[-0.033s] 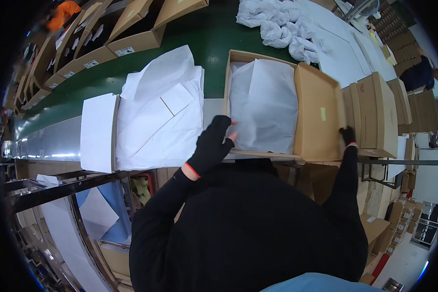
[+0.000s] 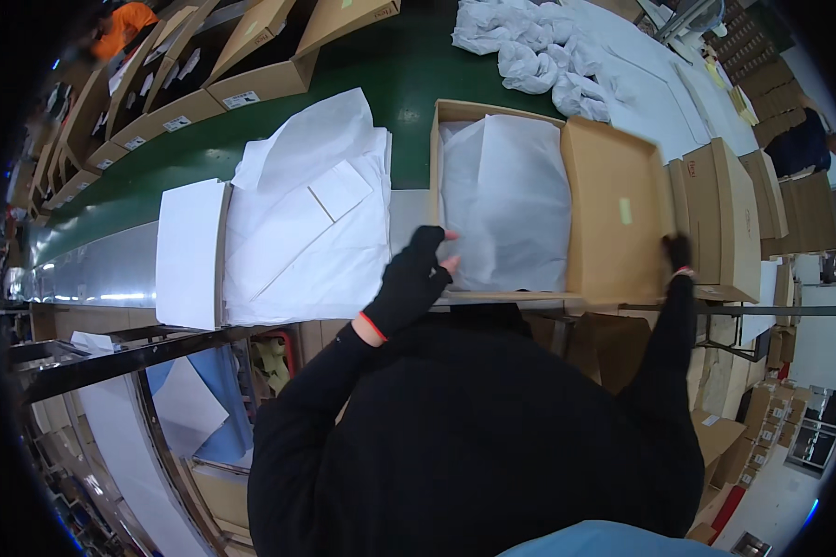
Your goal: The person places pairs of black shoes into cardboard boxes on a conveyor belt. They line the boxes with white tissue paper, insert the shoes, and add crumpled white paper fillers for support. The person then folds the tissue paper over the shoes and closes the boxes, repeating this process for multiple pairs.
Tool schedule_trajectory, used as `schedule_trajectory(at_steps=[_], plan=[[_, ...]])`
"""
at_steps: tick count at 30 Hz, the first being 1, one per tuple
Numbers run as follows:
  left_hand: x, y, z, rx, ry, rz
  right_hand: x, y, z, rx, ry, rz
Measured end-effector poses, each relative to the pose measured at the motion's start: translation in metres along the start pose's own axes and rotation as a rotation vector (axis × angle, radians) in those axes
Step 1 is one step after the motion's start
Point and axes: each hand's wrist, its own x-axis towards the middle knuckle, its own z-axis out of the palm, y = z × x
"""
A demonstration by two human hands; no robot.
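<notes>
A brown cardboard box (image 2: 506,296) lies open at the centre, lined with white tissue paper (image 2: 506,204) that hides whatever is underneath. Its lid (image 2: 618,251) hangs back to the right and bears a small pale-yellow sticker. My left hand (image 2: 411,281), in a black fingerless glove, grips the box's near left edge, fingertips over the wall. At the lid's outer right edge my right hand (image 2: 678,253), also gloved and slightly blurred, grasps the cardboard; its fingers are mostly hidden. Left of the box lies a stack of white paper sheets (image 2: 293,232).
A white box-like piece (image 2: 189,255) adjoins the sheets. Open cartons (image 2: 186,111) line the far left, and white wrapped bundles (image 2: 553,60) lie at the back. Upright brown boxes (image 2: 720,213) stand close to the lid. Two other people are at the upper left and right.
My right hand and the lid have moved outward to the right, so the lid lies wider open. My left hand and the box have shifted very slightly right in the picture.
</notes>
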Motion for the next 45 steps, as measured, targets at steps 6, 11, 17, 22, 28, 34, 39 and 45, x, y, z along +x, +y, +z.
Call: schedule_trajectory(at_steps=[6, 11, 17, 22, 28, 34, 39, 45], plan=[[-0.006, -0.001, 0.022, -0.268, 0.014, -0.132, -0.044, -0.138, -0.282, 0.352, 0.605, -0.553], [0.076, -0.026, -0.010, -0.413, 0.371, -0.024, -0.245, -0.264, -0.299, 0.254, 0.118, -0.602], [0.138, -0.051, -0.015, -0.317, -0.076, -0.319, -0.298, -0.300, -0.146, 0.412, 0.149, -0.892], [0.094, -0.085, 0.014, 0.144, -0.082, -0.043, -0.285, -0.240, -0.069, 1.039, 0.356, -0.194], [-0.002, -0.048, 0.043, -0.569, -0.284, -0.475, -0.300, -0.158, 0.003, 2.228, -0.690, 0.236], [0.003, -0.031, 0.033, -0.736, -0.228, -0.396, -0.335, -0.183, -0.030, 2.254, -0.728, 0.306], [0.060, 0.080, -0.005, -0.638, -0.298, -0.063, -0.338, -0.181, -0.081, 2.626, -0.621, 0.047], [0.068, 0.172, 0.002, -0.657, -0.243, 0.371, -0.321, -0.148, -0.212, 2.150, 0.211, -0.256]])
